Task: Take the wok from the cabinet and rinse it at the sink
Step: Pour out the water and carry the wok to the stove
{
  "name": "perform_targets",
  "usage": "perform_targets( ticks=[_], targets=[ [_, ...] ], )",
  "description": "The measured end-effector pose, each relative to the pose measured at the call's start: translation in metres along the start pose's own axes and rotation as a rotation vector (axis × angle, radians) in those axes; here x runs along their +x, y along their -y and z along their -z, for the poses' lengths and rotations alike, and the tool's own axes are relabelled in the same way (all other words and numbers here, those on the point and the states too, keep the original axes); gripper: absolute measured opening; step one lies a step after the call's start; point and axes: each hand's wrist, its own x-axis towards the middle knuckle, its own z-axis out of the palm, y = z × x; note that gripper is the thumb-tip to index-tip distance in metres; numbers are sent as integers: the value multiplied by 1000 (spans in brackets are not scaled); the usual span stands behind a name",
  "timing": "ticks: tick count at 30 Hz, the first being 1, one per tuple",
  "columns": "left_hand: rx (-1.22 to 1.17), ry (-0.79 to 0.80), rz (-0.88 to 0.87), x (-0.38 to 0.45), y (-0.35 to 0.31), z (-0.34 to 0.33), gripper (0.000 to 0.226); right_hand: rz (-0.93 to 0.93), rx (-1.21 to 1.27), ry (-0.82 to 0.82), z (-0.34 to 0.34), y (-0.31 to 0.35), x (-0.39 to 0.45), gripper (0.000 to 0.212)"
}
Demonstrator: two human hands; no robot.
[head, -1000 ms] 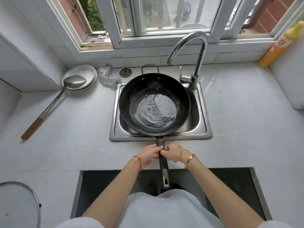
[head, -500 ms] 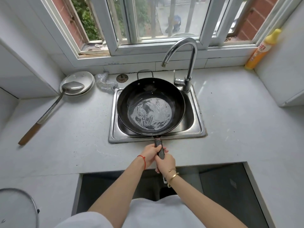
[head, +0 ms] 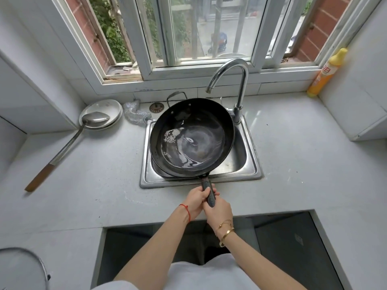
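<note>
Two hands wrapped round wok handle: left hand nearer pan, right hand behind, hiding handle end. Wok tilted over sink, covering basin; thin water film inside.

Dark glossy metal wok, wet inside; brushed steel sink; polished chrome faucet; matt speckled stone counter; shiny steel ladle, wooden-handled; yellow plastic bottle

Ahead of the hands, wok over sink, tap behind. Far left on worktop: ladle resting in plates. Far right: bottle.
</note>
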Motion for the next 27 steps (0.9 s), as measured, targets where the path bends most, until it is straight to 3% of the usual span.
perform_targets(
  ticks=[9,15,27],
  targets=[
    [114,-74,-147,-6,-6,0,13,27,307,144,16,-1,3,18],
    [138,-141,-214,-14,-15,4,7,26,373,212,24,19,-2,24],
    [-21,12,-95,-24,-31,-1,20,-7,270,75,25,38,-11,18]
  ],
)
